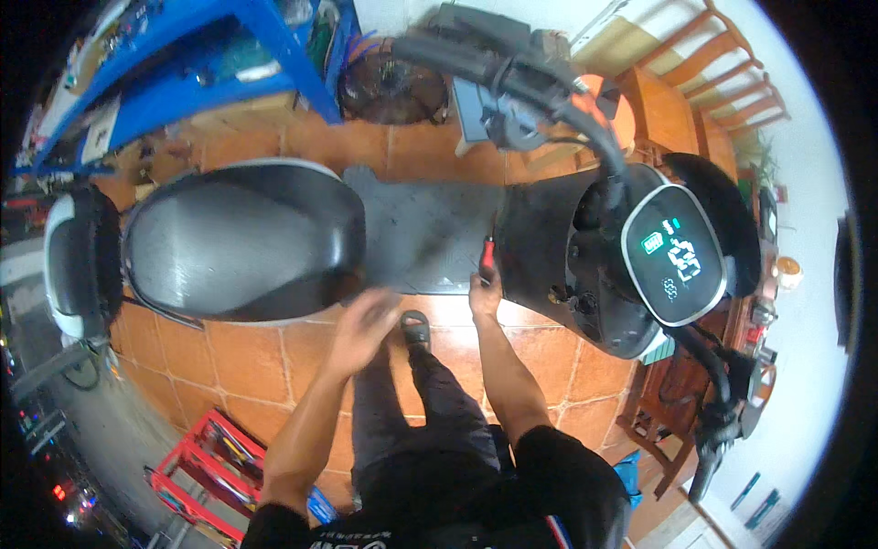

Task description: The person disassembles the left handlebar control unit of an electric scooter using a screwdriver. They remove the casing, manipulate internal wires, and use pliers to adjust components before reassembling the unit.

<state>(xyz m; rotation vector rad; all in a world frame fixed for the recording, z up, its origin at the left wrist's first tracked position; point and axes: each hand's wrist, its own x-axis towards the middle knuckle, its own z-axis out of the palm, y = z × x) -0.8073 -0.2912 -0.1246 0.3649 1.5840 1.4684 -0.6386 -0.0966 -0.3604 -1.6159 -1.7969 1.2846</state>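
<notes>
An electric scooter stands sideways in front of me, its black seat to the left and its lit display to the right. My right hand is closed around the handle of a screwdriver, red and black, whose shaft points away from me. It is over the right end of the grey footboard, by the front panel. Near the seat's front corner is my left hand, smeared by motion, so its fingers cannot be made out.
A red tool cart holding tools stands at the lower left. Blue shelving and a dark fan are beyond the scooter. The handlebar juts out at the far side. Wooden furniture lines the right wall.
</notes>
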